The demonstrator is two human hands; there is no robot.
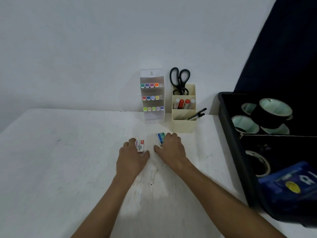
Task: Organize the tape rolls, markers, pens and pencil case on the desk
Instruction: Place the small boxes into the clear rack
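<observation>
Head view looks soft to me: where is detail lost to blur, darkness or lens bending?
Head view: print on both small boxes is too blurred to read; the black bin interior is deeply dark; the desk edge bows, wide-angle.

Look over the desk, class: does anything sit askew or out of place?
Yes. The two black pens lean far out of the cream plastic organiser's front compartment, whereas the black-handled scissors stand upright. Nothing looks spilled or damaged.

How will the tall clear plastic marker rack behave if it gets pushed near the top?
The tall clear plastic marker rack looks narrow-based and upright, so it would probably tip rather than slide. Its thin plastic likely makes it light. The coloured markers sit loose in tiers and might spill.
</observation>
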